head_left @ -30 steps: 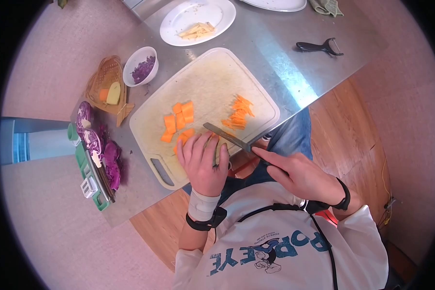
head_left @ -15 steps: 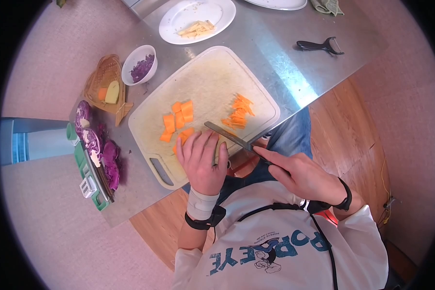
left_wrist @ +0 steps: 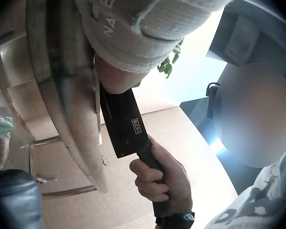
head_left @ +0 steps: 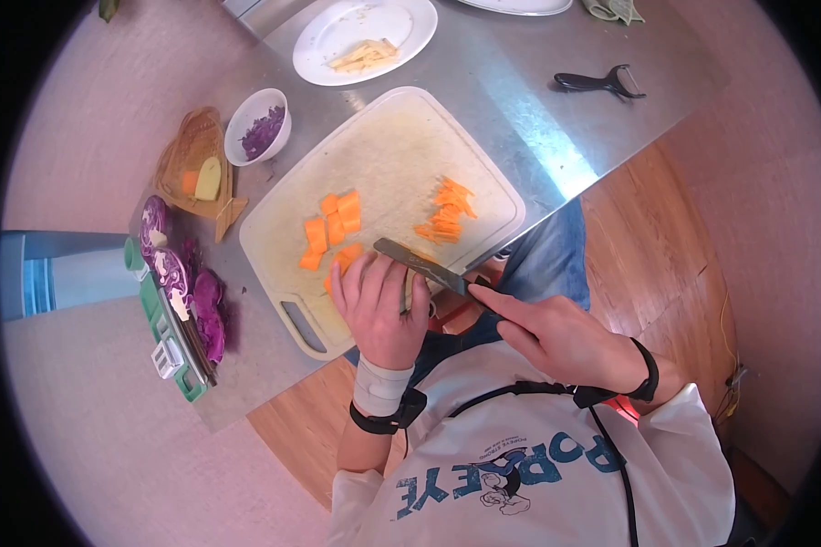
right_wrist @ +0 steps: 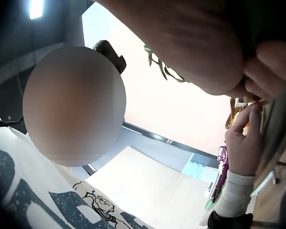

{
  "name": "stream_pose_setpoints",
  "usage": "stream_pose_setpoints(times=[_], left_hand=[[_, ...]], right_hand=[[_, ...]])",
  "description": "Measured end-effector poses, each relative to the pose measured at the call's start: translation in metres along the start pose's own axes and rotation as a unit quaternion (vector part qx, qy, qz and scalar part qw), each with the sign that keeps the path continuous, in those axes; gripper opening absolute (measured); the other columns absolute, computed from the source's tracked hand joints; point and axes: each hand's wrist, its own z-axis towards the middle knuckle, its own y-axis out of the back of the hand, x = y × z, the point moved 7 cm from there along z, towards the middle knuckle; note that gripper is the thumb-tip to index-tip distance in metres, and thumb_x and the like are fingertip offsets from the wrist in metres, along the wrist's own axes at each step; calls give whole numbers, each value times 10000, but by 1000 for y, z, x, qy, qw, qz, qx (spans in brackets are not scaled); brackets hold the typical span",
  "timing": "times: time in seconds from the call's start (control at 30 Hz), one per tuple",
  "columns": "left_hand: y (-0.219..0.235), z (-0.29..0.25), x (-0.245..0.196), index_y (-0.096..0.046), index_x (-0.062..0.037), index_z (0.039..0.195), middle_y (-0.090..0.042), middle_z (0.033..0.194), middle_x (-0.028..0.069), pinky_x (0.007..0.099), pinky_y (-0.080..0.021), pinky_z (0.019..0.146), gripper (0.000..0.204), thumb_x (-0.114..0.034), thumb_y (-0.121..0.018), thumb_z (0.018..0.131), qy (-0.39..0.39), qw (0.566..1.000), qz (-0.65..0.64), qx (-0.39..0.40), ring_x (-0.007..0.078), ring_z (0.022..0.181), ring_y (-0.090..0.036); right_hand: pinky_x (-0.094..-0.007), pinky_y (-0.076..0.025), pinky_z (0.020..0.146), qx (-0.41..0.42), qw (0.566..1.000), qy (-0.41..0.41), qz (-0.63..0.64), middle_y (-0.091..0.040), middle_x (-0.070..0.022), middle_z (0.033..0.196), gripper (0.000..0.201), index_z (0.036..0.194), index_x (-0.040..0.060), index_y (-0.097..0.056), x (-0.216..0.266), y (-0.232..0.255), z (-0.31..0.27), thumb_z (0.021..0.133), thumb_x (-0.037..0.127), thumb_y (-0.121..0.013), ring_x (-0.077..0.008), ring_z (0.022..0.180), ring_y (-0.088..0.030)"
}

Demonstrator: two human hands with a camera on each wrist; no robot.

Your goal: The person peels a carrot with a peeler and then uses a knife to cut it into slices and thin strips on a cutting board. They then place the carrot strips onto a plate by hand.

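The right hand (head_left: 561, 335) grips a dark knife (head_left: 421, 264) by its handle, index finger stretched along the top. Its blade lies across the near part of the white cutting board (head_left: 374, 137), against the left fingertips. The left hand (head_left: 381, 314), bent at the fingers, holds down a carrot piece mostly hidden beneath it and the blade. Several orange carrot chunks (head_left: 316, 239) lie to its left, and carrot strips (head_left: 449, 211) lie beyond the blade at the right. In the left wrist view the right hand (left_wrist: 164, 179) wraps the handle of the broad blade (left_wrist: 124, 124).
A white bowl of shredded purple cabbage (head_left: 263, 134), a wicker basket (head_left: 184, 146) and cut purple cabbage (head_left: 208, 314) by a green slicer (head_left: 160, 319) stand left. Behind the board is a plate (head_left: 324, 46) with pale strips; a black peeler (head_left: 586, 83) lies at the right.
The knife has shifted slightly left towards the left fingertips, and its blade has tilted, showing more of its flat side. The left hand has barely moved. The whole head view has shifted slightly.
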Motion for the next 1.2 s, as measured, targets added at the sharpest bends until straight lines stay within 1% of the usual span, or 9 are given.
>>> stream_pose_setpoints(times=[0.03,0.33,0.57,0.67,0.77,0.83,0.87,0.93,1.2], left_hand=[[-1,-1,0,-757,-47,1122,-718,1219,59,585,-311,1216,262,-156,-779,884,-1,1000,2,1,308,1222,-616],[-1,-1,0,-754,-47,1133,-715,1221,55,588,-310,1218,274,-157,-778,883,-4,1000,9,6,305,1219,-614],[-1,-1,-1,-752,-43,1132,-713,1213,63,581,-322,1207,276,-156,-779,882,-7,1000,9,9,305,1210,-616],[-2,-2,0,-752,-42,1131,-712,1213,67,572,-332,1195,276,-153,-781,880,-9,1000,9,7,305,1206,-616],[0,-1,-2,-754,-45,1130,-717,1204,63,561,-345,1180,272,-153,-782,881,-10,1000,11,3,305,1191,-619],[2,1,-3,-752,-48,1112,-718,1192,73,560,-358,1170,254,-104,-789,868,-7,1000,-2,-6,318,1201,-621],[2,2,-2,-752,-48,1112,-718,1192,73,560,-358,1170,254,-104,-789,868,-4,1000,0,-7,318,1201,-621],[1,2,-3,-760,-50,1131,-728,1189,53,531,-368,1162,269,-147,-781,881,-10,1000,5,-11,293,1163,-628],[0,-1,-1,-758,-49,1135,-718,1205,61,540,-363,1170,273,-149,-782,882,-7,1000,7,-8,301,1187,-622]], right_hand=[[-500,-556,671,-13,1000,14,13,-746,-236,872,465,1511,21,-536,1,1,0,1065,152,-561,-428,717,-704],[-501,-541,642,-12,1000,3,23,-730,-237,823,458,1504,19,-542,1,0,0,1066,149,-567,-428,686,-693],[-516,-529,622,-9,1000,2,0,-699,-248,765,458,1505,19,-541,0,-6,12,1066,147,-564,-437,666,-680],[-520,-526,618,-31,999,33,13,-686,-249,745,458,1501,8,-539,2,-7,18,1062,135,-563,-440,662,-677],[-504,-548,647,-26,999,35,7,-714,-238,784,457,1501,-10,-532,5,-6,18,1064,120,-555,-438,700,-699],[-476,-573,695,-21,999,3,33,-748,-232,861,466,1515,-15,-516,5,-2,18,1067,108,-543,-435,759,-722],[-476,-573,695,-18,999,5,32,-748,-232,861,466,1515,-15,-516,3,-1,18,1067,108,-543,-435,759,-722],[-456,-584,736,-47,997,16,59,-766,-225,923,476,1533,-7,-502,1,4,16,1071,106,-533,-430,804,-734],[-467,-574,694,-4,1000,6,26,-770,-209,922,476,1518,-2,-524,3,-2,10,1061,125,-552,-430,744,-717]])
